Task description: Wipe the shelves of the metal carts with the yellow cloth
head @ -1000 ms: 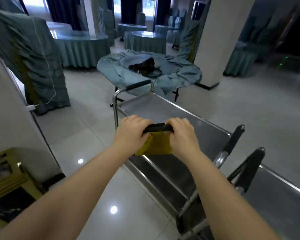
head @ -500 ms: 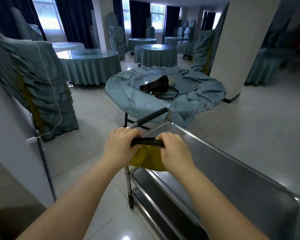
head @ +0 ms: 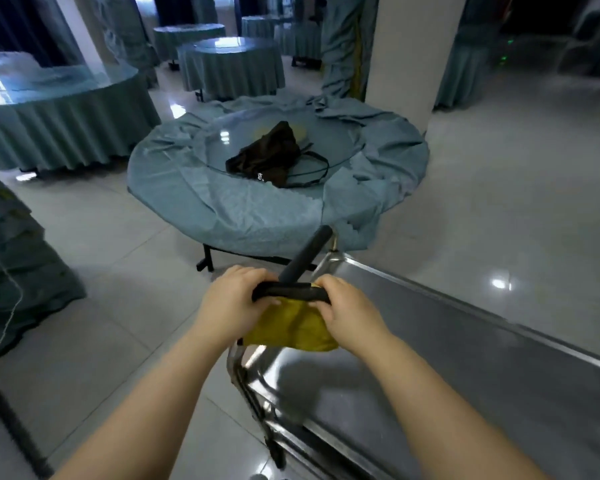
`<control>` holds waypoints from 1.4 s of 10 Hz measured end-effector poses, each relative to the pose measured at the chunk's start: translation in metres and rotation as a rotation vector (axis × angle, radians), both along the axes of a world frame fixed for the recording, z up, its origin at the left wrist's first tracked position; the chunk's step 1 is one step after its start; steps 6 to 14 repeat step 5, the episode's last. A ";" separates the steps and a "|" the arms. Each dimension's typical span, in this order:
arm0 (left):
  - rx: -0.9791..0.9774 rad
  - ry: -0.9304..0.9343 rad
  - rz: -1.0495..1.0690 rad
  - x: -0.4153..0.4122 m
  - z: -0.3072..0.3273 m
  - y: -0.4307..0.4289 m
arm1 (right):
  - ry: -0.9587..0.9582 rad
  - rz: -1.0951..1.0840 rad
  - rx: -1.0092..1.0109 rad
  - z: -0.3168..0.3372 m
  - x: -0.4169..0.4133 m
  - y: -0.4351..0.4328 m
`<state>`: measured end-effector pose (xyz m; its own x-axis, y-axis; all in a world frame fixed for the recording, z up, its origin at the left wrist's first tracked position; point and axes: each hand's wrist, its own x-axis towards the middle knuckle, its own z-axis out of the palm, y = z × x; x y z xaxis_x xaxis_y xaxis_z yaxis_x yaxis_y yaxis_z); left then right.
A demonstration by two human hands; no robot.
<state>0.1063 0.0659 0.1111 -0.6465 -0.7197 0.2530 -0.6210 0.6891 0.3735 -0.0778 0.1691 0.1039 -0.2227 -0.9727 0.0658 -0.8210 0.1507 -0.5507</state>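
Observation:
My left hand point(head: 232, 306) and my right hand point(head: 347, 313) hold the yellow cloth point(head: 291, 329) between them. Both grip a dark strip point(head: 286, 292) along its top edge, and the yellow part hangs below. The cloth is above the far left corner of the metal cart's top shelf point(head: 447, 344). The cart's black handle point(head: 307, 252) sticks up just behind my hands. A lower shelf edge point(head: 312, 434) shows beneath the top shelf.
A round table point(head: 257, 209) with a rumpled teal cloth and a dark bag point(head: 267, 157) stands right beyond the cart. More draped tables point(head: 63, 109) sit at the left and back. A white pillar point(head: 409, 57) rises at the right, with shiny tiled floor point(head: 516, 188) beside it.
The view has shifted along the cart toward its far handle end, and the round table looks closer. Both hands keep the same hold on the cloth.

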 end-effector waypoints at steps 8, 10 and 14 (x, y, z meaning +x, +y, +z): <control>-0.220 -0.094 -0.380 -0.237 0.081 -0.135 | -0.229 -0.563 -0.787 0.129 -0.136 -0.025; -0.220 -0.094 -0.380 -0.237 0.081 -0.135 | -0.229 -0.563 -0.787 0.129 -0.136 -0.025; -0.220 -0.094 -0.380 -0.237 0.081 -0.135 | -0.229 -0.563 -0.787 0.129 -0.136 -0.025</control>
